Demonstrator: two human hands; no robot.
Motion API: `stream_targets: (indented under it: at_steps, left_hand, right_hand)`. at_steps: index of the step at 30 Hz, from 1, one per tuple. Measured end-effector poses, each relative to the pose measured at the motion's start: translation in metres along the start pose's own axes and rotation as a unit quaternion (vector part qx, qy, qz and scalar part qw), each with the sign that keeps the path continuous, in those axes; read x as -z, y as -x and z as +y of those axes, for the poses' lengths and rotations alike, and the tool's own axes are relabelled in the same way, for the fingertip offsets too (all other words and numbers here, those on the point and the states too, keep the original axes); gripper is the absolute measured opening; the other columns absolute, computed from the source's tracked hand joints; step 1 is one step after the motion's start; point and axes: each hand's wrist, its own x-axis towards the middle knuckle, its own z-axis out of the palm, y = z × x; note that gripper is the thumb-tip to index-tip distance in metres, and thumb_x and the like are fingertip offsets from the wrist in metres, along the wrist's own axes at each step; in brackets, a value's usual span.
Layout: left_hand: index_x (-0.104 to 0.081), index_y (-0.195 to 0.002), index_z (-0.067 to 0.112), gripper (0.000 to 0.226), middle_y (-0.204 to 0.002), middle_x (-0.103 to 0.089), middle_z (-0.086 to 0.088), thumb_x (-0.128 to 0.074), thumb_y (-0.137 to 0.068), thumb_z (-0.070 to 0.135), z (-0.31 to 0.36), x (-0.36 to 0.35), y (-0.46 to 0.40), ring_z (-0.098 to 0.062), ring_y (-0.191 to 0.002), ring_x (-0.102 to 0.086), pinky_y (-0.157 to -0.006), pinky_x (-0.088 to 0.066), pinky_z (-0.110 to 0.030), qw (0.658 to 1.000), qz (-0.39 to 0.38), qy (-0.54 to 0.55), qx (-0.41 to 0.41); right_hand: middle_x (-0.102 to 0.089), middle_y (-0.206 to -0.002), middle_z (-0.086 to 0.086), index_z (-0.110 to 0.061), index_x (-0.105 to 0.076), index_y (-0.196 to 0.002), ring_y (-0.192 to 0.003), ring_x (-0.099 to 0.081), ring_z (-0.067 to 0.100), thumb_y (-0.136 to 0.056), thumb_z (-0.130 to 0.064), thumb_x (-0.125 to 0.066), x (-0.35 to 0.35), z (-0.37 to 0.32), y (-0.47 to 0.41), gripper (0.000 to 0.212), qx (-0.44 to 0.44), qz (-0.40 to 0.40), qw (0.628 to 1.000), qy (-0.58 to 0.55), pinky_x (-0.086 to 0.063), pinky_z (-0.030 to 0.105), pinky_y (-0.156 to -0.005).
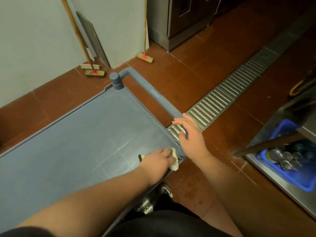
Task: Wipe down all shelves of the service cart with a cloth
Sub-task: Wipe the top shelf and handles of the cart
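Red-tiled floor (188, 79), drain grate (227, 94), brooms (143, 57) beside service cart (77, 130).

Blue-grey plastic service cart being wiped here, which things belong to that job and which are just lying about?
Part of the job:
blue-grey plastic service cart
pale cloth
left hand, pressing the cloth
right hand, on the cart's handle

Just lying about:
wooden-handled brooms
blue plastic crate of metal cans
steel floor drain grate
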Motion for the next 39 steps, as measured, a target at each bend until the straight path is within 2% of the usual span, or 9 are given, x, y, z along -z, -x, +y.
stream_targets:
  at_steps: [5,10,14,19,21,26,30,34,39]
  left_hand:
    - [-0.032,-0.144,0.019,0.062,-0.143,-0.028,-0.007,-0.057,-0.087,0.010,0.012,0.010,-0.002,-0.033,-0.113,-0.041,-0.074,-0.054,-0.046,0.998,-0.037,-0.051,0.022]
    - [-0.032,-0.145,0.019,0.064,-0.142,-0.032,-0.006,-0.059,-0.087,0.014,0.015,0.017,0.000,-0.032,-0.113,-0.047,-0.075,-0.052,-0.042,0.994,-0.065,-0.077,0.052]
    - [-0.026,-0.148,0.026,0.071,-0.146,-0.026,-0.002,-0.059,-0.086,0.013,-0.004,0.006,0.033,-0.031,-0.114,-0.045,-0.081,-0.054,-0.045,0.994,-0.078,-0.029,0.076]
    - [-0.027,-0.143,0.038,0.064,-0.150,-0.025,0.006,-0.050,-0.086,0.018,-0.023,-0.027,0.082,-0.027,-0.110,-0.043,-0.077,-0.054,-0.044,0.993,-0.045,0.020,0.106]
    - [-0.027,-0.143,0.038,0.062,-0.151,-0.026,0.007,-0.049,-0.089,0.018,-0.020,-0.031,0.093,-0.026,-0.112,-0.042,-0.077,-0.051,-0.041,0.993,-0.028,0.017,0.116]
    - [-0.028,-0.144,0.036,0.061,-0.152,-0.028,0.005,-0.046,-0.090,0.015,-0.020,-0.039,0.124,-0.027,-0.114,-0.042,-0.081,-0.045,-0.041,0.988,-0.001,0.012,0.152]
    - [-0.031,-0.144,0.036,0.061,-0.152,-0.029,0.005,-0.049,-0.089,0.015,-0.024,-0.053,0.155,-0.028,-0.114,-0.042,-0.080,-0.046,-0.042,0.982,0.010,0.024,0.189]
    - [-0.034,-0.140,0.035,0.055,-0.148,-0.033,0.003,-0.049,-0.090,0.018,-0.029,-0.073,0.196,-0.029,-0.111,-0.043,-0.078,-0.044,-0.042,0.975,0.030,0.030,0.218]
    - [-0.037,-0.134,0.035,0.053,-0.140,-0.041,0.002,-0.057,-0.086,0.024,-0.039,-0.111,0.265,-0.028,-0.103,-0.046,-0.068,-0.040,-0.038,0.967,0.048,0.042,0.248]
  right_hand:
    - [-0.058,-0.136,-0.009,-0.021,-0.066,-0.120,-0.142,-0.021,-0.009,-0.086,0.012,-0.046,-0.001,-0.003,-0.001,0.051,-0.005,0.002,1.000,0.022,-0.012,-0.003,-0.105]
    - [-0.054,-0.140,-0.013,-0.023,-0.062,-0.123,-0.149,-0.016,0.002,-0.088,0.010,-0.041,0.000,-0.006,-0.003,0.053,0.025,-0.040,0.994,0.096,-0.018,0.027,-0.122]
    - [-0.054,-0.140,-0.011,-0.023,-0.064,-0.122,-0.149,-0.018,0.006,-0.090,0.011,-0.038,-0.005,-0.009,-0.006,0.053,0.023,-0.032,0.994,0.098,-0.017,0.037,-0.125]
    - [-0.059,-0.137,-0.006,-0.020,-0.067,-0.113,-0.148,-0.028,0.014,-0.090,0.010,-0.041,-0.017,-0.014,-0.004,0.045,0.018,0.027,0.995,0.095,0.006,0.034,-0.125]
    - [-0.060,-0.135,-0.005,-0.018,-0.067,-0.110,-0.146,-0.033,0.016,-0.088,0.011,-0.043,-0.024,-0.020,-0.002,0.044,0.051,0.032,0.993,0.100,0.008,0.032,-0.125]
    - [-0.062,-0.131,0.001,-0.012,-0.066,-0.108,-0.139,-0.042,0.016,-0.076,0.013,-0.037,-0.064,-0.038,0.009,0.050,0.165,-0.103,0.979,0.051,-0.016,0.032,-0.124]
    - [-0.060,-0.125,-0.004,-0.026,-0.063,-0.113,-0.122,-0.052,0.012,-0.083,0.012,-0.039,-0.104,-0.050,0.039,0.055,0.082,-0.227,0.970,0.020,-0.041,0.033,-0.108]
    - [-0.061,-0.119,-0.007,-0.042,-0.057,-0.105,-0.109,-0.055,0.009,-0.085,0.012,-0.040,-0.144,-0.063,0.068,0.059,0.044,-0.260,0.964,0.031,-0.045,0.031,-0.100]
    - [-0.063,-0.116,-0.002,-0.034,-0.059,-0.105,-0.108,-0.057,0.012,-0.083,0.015,-0.040,-0.192,-0.096,0.103,0.057,0.033,-0.252,0.967,0.021,-0.042,0.024,-0.097]
